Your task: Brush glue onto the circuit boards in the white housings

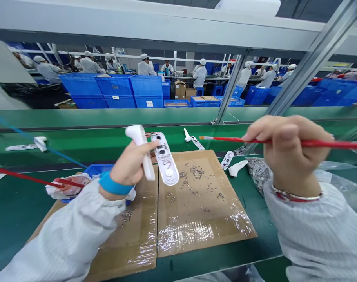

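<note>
My left hand [134,162] is closed on a white plastic device in two halves joined by thin wires. One half is a curved handle shell [139,137]; the other is a long oval panel [166,160] with dark parts and a round disc on its inner face. A blue band circles my left wrist. In my right hand [292,152] is a thin red brush [225,139], held level, its pale tip pointing left toward the panel but apart from it. Below both hands lies a cardboard sheet [196,219] with many small metal screws [196,171] scattered on it.
Similar opened white devices lie on the green conveyor [63,137] and beside the cardboard. A clear bag of small metal parts [258,172] sits at right. At left, a blue bin [98,169] stands by a plastic bag and red rods. A metal post rises at right; people work beyond blue crates.
</note>
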Action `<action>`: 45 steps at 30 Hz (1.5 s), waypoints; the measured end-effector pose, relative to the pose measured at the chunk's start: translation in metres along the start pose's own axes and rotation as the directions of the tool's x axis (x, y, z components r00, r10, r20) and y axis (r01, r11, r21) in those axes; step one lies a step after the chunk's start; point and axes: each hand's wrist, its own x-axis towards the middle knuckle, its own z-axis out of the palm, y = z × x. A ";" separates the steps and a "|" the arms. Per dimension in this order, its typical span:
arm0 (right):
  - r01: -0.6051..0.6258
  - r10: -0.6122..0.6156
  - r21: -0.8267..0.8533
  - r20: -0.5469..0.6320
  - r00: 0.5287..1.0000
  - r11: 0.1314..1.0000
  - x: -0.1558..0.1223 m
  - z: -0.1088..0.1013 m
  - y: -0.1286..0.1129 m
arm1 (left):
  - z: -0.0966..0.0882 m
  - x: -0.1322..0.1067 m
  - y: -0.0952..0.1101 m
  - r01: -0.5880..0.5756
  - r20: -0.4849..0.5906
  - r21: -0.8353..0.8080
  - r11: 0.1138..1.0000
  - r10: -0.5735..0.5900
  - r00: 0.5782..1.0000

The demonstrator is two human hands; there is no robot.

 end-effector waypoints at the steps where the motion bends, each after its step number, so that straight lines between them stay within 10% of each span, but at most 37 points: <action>1: -0.060 0.064 0.058 -0.056 0.996 0.997 0.004 0.005 0.008 | -0.007 -0.006 0.007 0.020 -0.041 -0.031 0.999 -0.021 0.999; 4: -0.370 0.364 0.003 0.166 0.916 0.929 0.013 0.040 0.035 | -0.025 -0.034 0.019 0.107 -0.147 -0.095 0.990 -0.120 0.982; 6: -0.482 0.533 -0.232 0.433 0.727 0.845 0.012 0.078 0.048 | -0.036 -0.056 0.018 0.178 -0.210 -0.100 0.979 -0.195 0.958; 13: -0.336 0.434 -0.318 0.821 0.371 0.887 -0.018 0.220 0.050 | -0.083 -0.111 -0.012 0.279 -0.443 -0.114 0.954 -0.300 0.845; 18: -0.279 0.395 -0.326 0.886 0.242 0.903 -0.026 0.257 0.042 | -0.099 -0.119 -0.019 0.316 -0.467 -0.155 0.936 -0.351 0.811; 25: -0.331 0.383 -0.282 0.875 0.296 0.901 -0.028 0.240 0.051 | -0.097 -0.111 -0.020 0.295 -0.398 -0.196 0.935 -0.351 0.847; 37: -0.595 0.466 -0.071 0.697 0.545 0.801 0.010 0.128 0.050 | -0.036 -0.043 -0.026 0.033 -0.220 -0.446 0.894 -0.146 0.964; 45: -0.772 0.381 0.281 0.742 0.551 0.570 0.003 0.099 -0.002 | 0.004 -0.009 -0.053 -0.048 -0.189 -0.551 0.833 -0.068 0.980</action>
